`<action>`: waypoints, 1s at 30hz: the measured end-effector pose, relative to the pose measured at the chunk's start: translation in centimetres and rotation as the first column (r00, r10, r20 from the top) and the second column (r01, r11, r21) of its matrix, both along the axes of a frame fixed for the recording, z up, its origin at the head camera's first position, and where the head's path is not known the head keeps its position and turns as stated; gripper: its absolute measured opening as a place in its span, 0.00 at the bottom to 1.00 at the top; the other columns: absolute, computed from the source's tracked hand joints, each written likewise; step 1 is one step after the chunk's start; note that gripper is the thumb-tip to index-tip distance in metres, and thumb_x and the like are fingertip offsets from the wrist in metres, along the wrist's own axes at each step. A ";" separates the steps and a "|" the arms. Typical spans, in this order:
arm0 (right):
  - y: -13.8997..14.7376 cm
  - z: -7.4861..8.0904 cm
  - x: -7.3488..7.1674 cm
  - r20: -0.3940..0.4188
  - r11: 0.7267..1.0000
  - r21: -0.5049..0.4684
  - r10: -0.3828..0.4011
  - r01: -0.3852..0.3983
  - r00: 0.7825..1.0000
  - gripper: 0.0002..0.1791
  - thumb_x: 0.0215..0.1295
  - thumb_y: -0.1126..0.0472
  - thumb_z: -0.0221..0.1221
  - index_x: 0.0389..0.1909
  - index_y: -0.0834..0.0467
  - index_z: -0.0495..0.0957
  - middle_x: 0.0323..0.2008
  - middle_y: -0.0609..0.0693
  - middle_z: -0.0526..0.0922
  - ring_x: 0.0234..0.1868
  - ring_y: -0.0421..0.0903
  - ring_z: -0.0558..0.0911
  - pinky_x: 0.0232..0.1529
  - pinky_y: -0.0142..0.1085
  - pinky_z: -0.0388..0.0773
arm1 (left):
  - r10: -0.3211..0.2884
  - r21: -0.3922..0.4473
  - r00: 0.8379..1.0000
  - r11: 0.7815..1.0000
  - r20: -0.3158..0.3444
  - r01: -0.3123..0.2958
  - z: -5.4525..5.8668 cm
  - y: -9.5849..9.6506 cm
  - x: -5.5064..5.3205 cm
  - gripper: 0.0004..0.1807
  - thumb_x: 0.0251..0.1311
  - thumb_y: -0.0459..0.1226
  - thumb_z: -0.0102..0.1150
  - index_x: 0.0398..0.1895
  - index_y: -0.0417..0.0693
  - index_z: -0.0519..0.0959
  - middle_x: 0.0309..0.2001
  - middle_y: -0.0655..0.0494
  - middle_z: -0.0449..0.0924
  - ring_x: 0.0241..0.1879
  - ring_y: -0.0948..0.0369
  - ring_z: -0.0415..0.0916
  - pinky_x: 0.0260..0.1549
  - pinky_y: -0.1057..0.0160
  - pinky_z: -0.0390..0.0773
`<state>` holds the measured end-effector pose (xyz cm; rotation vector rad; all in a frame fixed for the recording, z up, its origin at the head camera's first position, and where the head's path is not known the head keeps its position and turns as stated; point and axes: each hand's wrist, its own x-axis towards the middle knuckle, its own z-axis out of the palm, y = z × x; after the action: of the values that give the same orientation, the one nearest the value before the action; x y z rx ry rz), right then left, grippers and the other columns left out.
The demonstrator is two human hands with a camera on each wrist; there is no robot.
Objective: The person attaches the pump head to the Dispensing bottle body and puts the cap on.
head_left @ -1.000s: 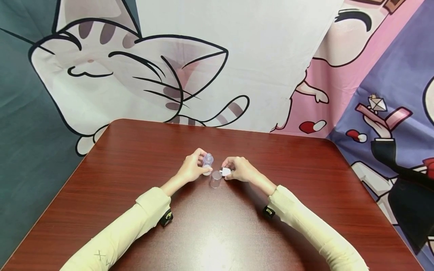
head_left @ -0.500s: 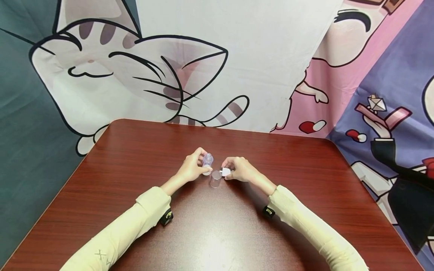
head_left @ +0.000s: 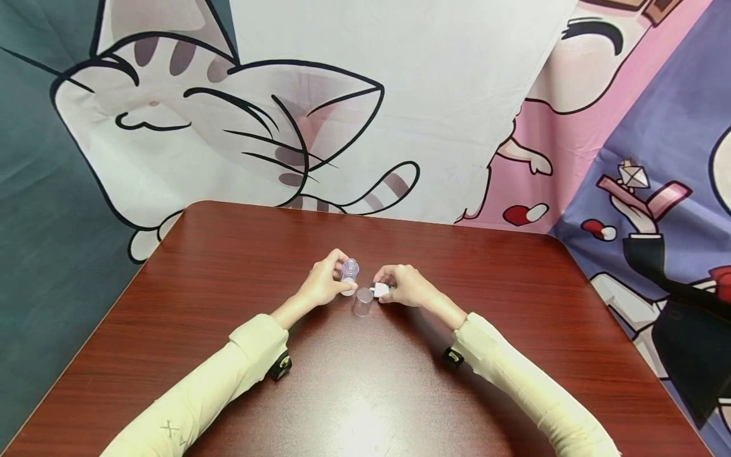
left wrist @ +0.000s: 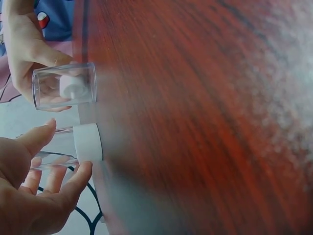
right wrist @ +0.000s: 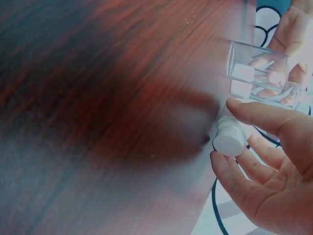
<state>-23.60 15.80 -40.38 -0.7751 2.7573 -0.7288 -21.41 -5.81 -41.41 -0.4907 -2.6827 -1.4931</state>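
A clear bottle (head_left: 350, 269) with a white base (left wrist: 88, 142) stands upright on the table, its narrow neck uncovered. My left hand (head_left: 321, 283) holds it from the left, thumb on the near side and fingers curled behind. Just right of the bottle, a white pump head (right wrist: 229, 141) lies between the thumb and fingers of my right hand (head_left: 407, 285), its small spout pointing left in the head view. Between the hands, slightly closer to me, stands a clear, cylindrical cap (head_left: 363, 304). In the left wrist view the cap overlaps the pump head and the right fingers.
The brown wooden table (head_left: 285, 406) spreads around both hands, with a bright glare near its front. Behind it hangs a cartoon cloth backdrop (head_left: 445, 114). Black wrist cameras sit under both pale yellow sleeves (head_left: 200, 387).
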 end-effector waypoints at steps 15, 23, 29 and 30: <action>0.1 0.6 -0.1 0.020 1.000 -0.024 -0.019 0.019 1.000 0.15 0.48 0.64 0.71 0.38 0.54 0.80 0.34 0.46 0.86 0.32 0.37 0.79 0.37 0.32 0.74 | 0.003 -0.008 1.000 1.000 0.002 -0.003 0.4 -0.1 0.0 0.23 0.48 0.30 0.71 0.45 0.39 0.70 0.40 0.41 0.81 0.41 0.48 0.81 0.44 0.52 0.80; 0.2 0.7 -0.1 0.038 0.998 -0.060 -0.014 0.016 0.999 0.15 0.51 0.65 0.69 0.40 0.56 0.80 0.34 0.48 0.86 0.29 0.36 0.79 0.34 0.29 0.74 | 0.004 -0.016 1.000 1.000 0.014 -0.004 0.5 -0.1 -0.1 0.23 0.48 0.29 0.71 0.45 0.39 0.69 0.40 0.41 0.81 0.41 0.48 0.82 0.44 0.52 0.80; 0.3 0.7 -0.1 0.020 0.997 -0.071 -0.013 0.015 1.000 0.15 0.51 0.65 0.68 0.41 0.56 0.80 0.35 0.49 0.86 0.30 0.36 0.79 0.34 0.30 0.73 | 0.003 -0.026 1.000 1.000 0.013 -0.003 0.4 0.0 0.0 0.23 0.48 0.30 0.71 0.45 0.40 0.69 0.40 0.42 0.81 0.41 0.49 0.81 0.43 0.53 0.80; 0.3 0.7 -0.1 0.018 0.997 -0.075 -0.013 0.014 1.000 0.15 0.52 0.65 0.68 0.41 0.56 0.80 0.36 0.49 0.86 0.31 0.37 0.79 0.34 0.30 0.73 | 0.004 -0.026 1.000 1.000 0.013 -0.004 0.3 0.0 0.0 0.24 0.47 0.30 0.71 0.45 0.40 0.69 0.40 0.42 0.81 0.41 0.49 0.81 0.43 0.53 0.80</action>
<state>-23.66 16.06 -39.64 -0.7615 2.7359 -0.8417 -21.40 -5.79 -41.07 -0.4778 -2.7147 -1.4673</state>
